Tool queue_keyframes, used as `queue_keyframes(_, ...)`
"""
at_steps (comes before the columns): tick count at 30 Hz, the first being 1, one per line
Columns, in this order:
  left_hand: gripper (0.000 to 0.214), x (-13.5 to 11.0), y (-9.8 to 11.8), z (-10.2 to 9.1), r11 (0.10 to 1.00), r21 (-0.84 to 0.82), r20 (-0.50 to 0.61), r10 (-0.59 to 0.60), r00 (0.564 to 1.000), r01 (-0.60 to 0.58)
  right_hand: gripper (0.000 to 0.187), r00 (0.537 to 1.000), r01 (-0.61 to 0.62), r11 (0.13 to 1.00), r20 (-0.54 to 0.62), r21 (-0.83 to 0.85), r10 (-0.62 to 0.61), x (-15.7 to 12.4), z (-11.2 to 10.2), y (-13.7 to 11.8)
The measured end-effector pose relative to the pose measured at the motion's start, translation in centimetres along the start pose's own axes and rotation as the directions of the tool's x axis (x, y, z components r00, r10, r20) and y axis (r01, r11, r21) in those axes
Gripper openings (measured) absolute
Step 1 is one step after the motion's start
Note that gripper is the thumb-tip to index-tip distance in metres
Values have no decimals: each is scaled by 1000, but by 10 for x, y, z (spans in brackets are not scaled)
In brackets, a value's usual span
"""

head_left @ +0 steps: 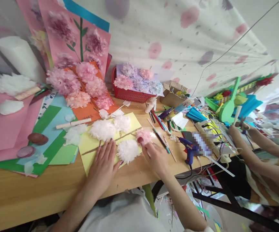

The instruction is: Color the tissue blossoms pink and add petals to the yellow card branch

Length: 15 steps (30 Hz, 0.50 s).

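My left hand (103, 164) lies flat, fingers stretched out, on a yellow paper sheet (89, 144) on the wooden table. On the sheet sit white tissue flowers (102, 129) along thin brown stems. One white flower (127, 150) lies between my hands. My right hand (155, 157) is curled, its fingertips pinching a small pink tissue flower (144, 135) at the sheet's right edge.
A blue glue gun (189, 149) lies right of my right hand, beside pens (159, 137). A red basket (127, 94) of tissue flowers and pink flower posters (77, 42) stand behind. Coloured paper (44, 129) covers the left. Another person's arms (255, 154) work at far right.
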<state>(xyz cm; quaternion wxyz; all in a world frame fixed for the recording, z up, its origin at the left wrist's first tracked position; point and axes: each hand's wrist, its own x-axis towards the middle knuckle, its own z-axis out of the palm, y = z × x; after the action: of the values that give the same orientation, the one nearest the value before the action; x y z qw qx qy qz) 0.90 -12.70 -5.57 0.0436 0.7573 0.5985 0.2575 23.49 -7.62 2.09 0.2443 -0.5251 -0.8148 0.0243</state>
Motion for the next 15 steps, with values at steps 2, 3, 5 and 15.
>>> queue_keyframes(2, 59, -1, 1, 2, 997, 72, 23, 8, 1000, -9, 30, 994, -43, 999, 104, 0, 42, 5, -1, -3)
queue_keyframes(3, 59, -1, 2, 3, 995, 97, 28, 12, 1000, -15, 32, 993, -75, 997, 95, 0, 75, 9, -3, -3)
queue_keyframes(5, 58, -1, 4, 2, 992, 122, 26, 18, 1000, -21, 34, 994, -109, 994, 4, 3, 109, 18, -5, -2)
queue_keyframes(15, 50, -4, 9, 2, 995, 99, -6, -26, 1000, 26, 33, 908, 45, 999, 418, -27, -30, 96, -11, -13)
